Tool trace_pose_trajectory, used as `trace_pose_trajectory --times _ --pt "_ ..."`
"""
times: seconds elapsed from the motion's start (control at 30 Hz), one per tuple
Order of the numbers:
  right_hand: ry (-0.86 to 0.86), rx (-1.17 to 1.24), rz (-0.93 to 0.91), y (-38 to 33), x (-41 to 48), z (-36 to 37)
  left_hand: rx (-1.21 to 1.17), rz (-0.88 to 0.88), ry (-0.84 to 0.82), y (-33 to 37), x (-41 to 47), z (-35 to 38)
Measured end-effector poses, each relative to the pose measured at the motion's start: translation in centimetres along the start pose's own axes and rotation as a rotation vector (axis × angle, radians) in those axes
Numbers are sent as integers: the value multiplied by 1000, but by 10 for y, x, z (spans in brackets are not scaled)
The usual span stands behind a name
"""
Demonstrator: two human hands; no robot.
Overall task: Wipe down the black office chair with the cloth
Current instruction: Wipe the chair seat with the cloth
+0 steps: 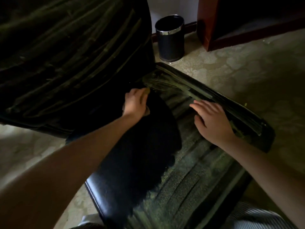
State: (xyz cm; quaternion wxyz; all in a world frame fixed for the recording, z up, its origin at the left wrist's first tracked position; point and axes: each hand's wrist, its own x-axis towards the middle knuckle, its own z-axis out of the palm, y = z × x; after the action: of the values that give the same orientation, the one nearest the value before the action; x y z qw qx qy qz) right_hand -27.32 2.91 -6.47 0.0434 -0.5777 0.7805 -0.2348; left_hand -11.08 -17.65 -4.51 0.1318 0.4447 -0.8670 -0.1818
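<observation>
My left hand (136, 103) sits deep in the crease where the seat (189, 179) of the black office chair (132, 162) meets the backrest (66, 55), fingers curled down round the cloth (147, 111). The light is poor there, and only pale scraps of the cloth show at the 12 and 5 o'clock sides of my knuckles, so I take it the rest is bunched under my palm. My right hand (212, 119) lies at 3 o'clock from the left, well apart from it. Its fingers are straight and a little spread, flat on the seat, holding nothing, with the fingertips touching the inner side of the armrest (181, 83). By count: one chair, one cloth, one armrest in view, one black bin (170, 38), two bare hands. The backrest walls off everything from 9 to 12 o'clock of my left hand, and the armrest runs as a long bar from 12 towards 4 o'clock and closes that side. The seat's front corner lies at 7 o'clock. Patterned carpet (247, 66) lies open beyond the armrest, with the bin standing on it at 12 o'clock and a red-brown wooden cabinet (208, 27) at 1 o'clock
</observation>
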Motion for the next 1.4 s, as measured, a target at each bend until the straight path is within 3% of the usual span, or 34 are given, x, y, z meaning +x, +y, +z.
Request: trace_pose_trajectory --times 0.2,0.57,0.93,1.13,1.3,1.4 --pt "95 -133 -12 8 -4 22 217 -141 5 -13 68 1" --pt "110 -199 -24 9 0 27 192 -31 23 -6 63 13" --pt "136 -140 -2 8 -4 26 93 338 -17 35 -22 43" --pt "155 -114 27 8 -3 26 -5 614 -147 56 -88 48" --pt "202 -72 55 9 -3 27 -22 778 -181 48 -84 47" --pt "199 -60 51 9 -2 27 1 754 -144 44 -63 45"
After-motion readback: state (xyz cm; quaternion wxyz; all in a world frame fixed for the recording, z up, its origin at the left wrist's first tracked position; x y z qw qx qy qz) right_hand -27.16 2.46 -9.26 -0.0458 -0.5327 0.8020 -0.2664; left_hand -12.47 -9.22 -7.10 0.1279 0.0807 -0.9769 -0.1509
